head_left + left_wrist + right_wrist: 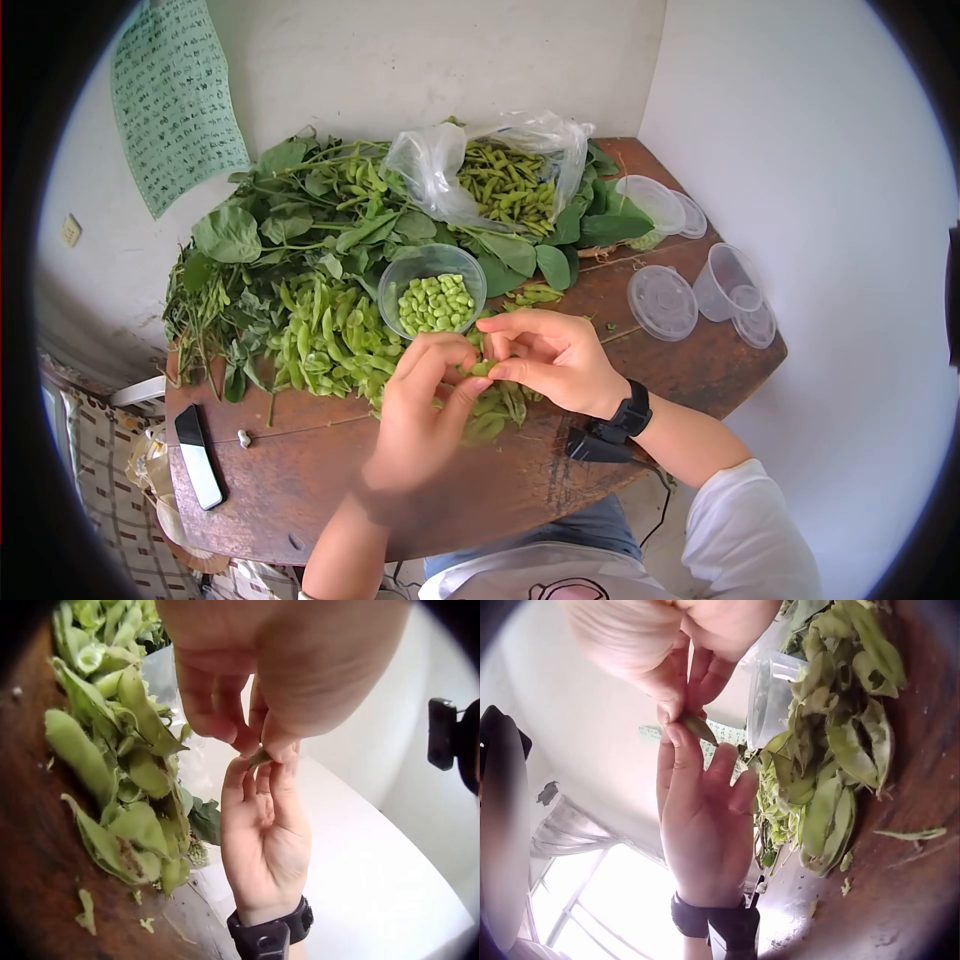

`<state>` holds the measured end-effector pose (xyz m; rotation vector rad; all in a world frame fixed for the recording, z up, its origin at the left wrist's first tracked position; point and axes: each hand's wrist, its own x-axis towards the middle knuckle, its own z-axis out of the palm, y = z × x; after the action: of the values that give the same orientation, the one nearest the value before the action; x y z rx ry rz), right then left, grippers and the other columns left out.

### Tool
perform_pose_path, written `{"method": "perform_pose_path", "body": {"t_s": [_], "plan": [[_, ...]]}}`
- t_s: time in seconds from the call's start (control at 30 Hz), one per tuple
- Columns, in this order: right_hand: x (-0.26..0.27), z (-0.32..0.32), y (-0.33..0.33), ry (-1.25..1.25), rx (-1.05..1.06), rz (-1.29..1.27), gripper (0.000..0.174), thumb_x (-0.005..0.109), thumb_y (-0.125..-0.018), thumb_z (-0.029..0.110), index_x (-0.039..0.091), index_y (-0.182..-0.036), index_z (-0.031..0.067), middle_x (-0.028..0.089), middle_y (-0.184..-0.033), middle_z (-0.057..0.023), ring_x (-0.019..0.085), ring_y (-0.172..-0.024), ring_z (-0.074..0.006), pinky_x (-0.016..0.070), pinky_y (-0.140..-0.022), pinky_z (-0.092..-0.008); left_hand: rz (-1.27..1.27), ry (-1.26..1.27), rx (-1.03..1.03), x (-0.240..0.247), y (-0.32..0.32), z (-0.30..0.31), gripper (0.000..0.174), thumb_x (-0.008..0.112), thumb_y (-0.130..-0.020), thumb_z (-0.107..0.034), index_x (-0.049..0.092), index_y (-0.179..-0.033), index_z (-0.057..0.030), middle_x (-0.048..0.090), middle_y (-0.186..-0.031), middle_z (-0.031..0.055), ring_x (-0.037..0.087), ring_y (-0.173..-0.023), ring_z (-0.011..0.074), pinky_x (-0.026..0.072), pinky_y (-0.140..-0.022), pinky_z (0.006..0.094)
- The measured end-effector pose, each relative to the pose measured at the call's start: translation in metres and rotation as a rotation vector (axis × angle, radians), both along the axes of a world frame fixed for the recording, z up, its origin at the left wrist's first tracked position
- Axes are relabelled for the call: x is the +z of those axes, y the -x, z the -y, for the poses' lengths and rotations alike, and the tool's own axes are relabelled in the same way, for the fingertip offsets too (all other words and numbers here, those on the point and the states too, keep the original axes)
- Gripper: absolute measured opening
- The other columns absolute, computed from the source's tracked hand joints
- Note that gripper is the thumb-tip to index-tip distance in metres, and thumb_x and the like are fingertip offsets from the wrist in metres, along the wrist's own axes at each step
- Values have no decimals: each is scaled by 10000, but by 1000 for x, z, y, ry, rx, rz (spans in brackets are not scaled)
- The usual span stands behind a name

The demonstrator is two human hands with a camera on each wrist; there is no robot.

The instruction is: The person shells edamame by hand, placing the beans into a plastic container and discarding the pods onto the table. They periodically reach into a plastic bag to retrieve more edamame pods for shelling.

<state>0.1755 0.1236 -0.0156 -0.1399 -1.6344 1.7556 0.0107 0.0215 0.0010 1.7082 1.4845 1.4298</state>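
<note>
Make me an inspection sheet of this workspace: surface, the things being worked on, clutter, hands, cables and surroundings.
Surface: brown wooden table, worn and stained.
Job's things: small green bean pod held over the table; clear round plastic bowl of shelled green beans; heap of green pods; leafy green stalks; clear plastic bag of pods.
Clutter: clear plastic cups and lids at the right; black-and-white phone at the left.
Hands: left hand and right hand both pinch the pod; black wristband on the right wrist.
Cables: thin dark cable below the table edge.
Surroundings: white walls; green printed sheet; wall socket.
</note>
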Motion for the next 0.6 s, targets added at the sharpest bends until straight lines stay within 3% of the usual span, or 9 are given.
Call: {"method": "perform_pose_path", "body": {"t_s": [0.17,0.23,0.33,0.6], "plan": [[6,2,-2,-188,-87,12,468,648,-853,-91,587,-1301,29,551,-922,-24,527,-866,-115,474,-798,-270,-123,-83,30,2,1,1,239,710,-795,50,589,-981,-37,598,-1017,88,633,-773,192,518,-611,278],[11,2,-5,-475,-234,151,467,661,-843,-81,612,-1285,62,565,-922,-42,531,-848,-128,470,-755,-263,-235,-177,55,2,3,1,243,715,-773,60,602,-968,-31,612,-981,108,639,-787,239,530,-627,314],[14,5,-2,-448,-263,170,425,681,-837,-59,653,-1239,76,571,-935,-46,538,-841,-133,466,-739,-259,-285,-271,121,1,1,-2,207,708,-768,82,595,-904,-25,611,-935,86,620,-751,189,516,-614,277],[9,1,-2,-395,-250,170,228,690,-831,-62,710,-1041,24,569,-1082,-61,571,-944,-140,483,-764,-254,-284,-305,144,0,3,-1,180,713,-779,70,618,-890,-35,624,-934,86,627,-756,183,522,-584,267]]}}
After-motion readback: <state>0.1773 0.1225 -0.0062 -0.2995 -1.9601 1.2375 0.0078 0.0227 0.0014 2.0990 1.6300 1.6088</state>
